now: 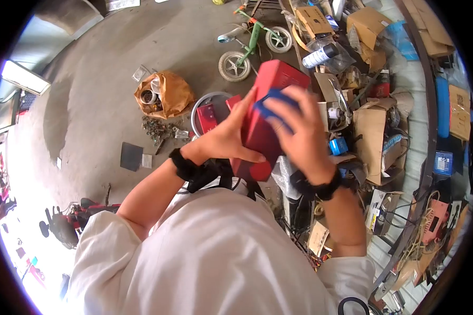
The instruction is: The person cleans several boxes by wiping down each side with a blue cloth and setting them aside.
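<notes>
Bin (194,115), red cartons (207,116) inside; left fingers (245,109) gripping red box (260,137).

The left hand (227,135) grips a red box (260,131) while the right hand (303,139) holds a blue cloth (274,106) against it. A spray can (320,55) lies near the cluttered bench's (412,84) bike-side edge; the green bike (254,40) is on the floor (102,100), near a paper bag (174,93).
</notes>
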### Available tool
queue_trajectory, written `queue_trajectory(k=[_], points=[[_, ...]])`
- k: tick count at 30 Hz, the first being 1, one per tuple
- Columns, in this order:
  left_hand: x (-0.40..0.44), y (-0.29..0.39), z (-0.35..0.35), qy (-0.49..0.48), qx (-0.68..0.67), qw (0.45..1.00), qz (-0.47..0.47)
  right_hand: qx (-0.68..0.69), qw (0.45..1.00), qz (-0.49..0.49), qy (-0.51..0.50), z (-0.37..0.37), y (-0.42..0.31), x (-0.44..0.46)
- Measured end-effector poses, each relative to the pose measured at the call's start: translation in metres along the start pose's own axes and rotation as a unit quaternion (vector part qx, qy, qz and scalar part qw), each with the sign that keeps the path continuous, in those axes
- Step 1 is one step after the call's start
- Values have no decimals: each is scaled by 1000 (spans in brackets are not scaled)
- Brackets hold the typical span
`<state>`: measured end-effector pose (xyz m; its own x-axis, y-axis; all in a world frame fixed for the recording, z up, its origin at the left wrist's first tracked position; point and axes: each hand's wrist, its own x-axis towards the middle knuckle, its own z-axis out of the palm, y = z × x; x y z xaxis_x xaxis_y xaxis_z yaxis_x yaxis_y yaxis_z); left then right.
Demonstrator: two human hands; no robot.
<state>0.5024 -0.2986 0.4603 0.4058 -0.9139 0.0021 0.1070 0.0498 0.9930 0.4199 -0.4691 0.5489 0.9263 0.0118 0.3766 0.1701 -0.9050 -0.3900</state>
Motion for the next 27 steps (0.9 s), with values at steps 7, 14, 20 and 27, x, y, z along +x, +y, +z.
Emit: queue_trajectory(k=[7,14,20,27], points=[[-8,-18,-29,127,-206,969,-40,180,978,97,-35,34,-31,-51],[-10,-10,-23,152,-301,939,-60,97,994,11,-37,32,-38,-43],[-14,-1,-35,127,-366,919,-77,211,946,215,118,32,29,-38],[-16,6,-30,51,-353,928,-113,569,712,390,133,52,-11,-46]])
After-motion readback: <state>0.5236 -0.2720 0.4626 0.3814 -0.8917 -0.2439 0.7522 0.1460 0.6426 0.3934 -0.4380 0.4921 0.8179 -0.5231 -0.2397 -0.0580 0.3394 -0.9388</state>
